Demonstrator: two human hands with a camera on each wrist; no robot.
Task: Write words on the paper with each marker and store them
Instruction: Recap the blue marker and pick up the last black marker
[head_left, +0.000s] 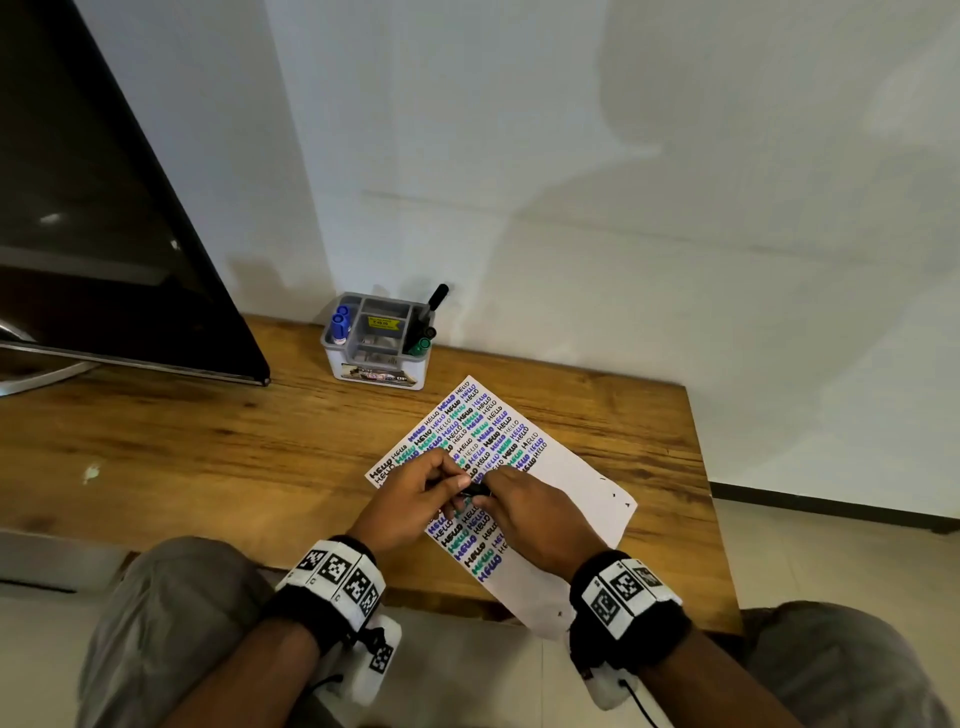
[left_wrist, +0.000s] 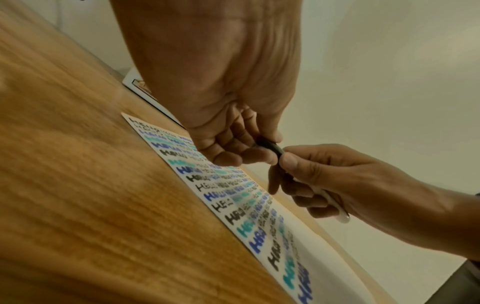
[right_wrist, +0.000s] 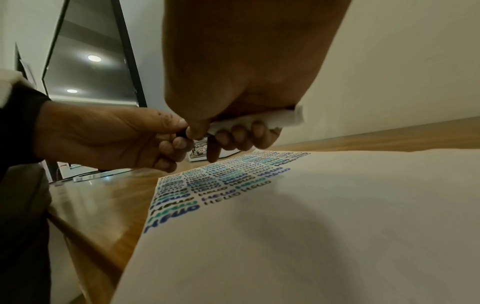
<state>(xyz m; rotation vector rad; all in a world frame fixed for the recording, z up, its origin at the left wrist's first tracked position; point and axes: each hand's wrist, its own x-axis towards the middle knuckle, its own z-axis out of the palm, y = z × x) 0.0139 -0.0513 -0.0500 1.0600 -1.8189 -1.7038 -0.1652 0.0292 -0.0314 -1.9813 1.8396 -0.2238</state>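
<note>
Above the middle of the paper (head_left: 571, 483) we hold a white-barrelled marker (right_wrist: 259, 120) between both hands: our right hand (head_left: 535, 512) curls round its barrel, while our left hand (head_left: 415, 499) pinches the black cap (left_wrist: 270, 146) at its end with thumb and fingertips. The sheet lies on the wooden bench (head_left: 208, 441), filled with rows of "HELLO". At 11 o'clock from it stands the grey organizer (head_left: 376, 340), with blue, black and green markers in its end compartments.
</note>
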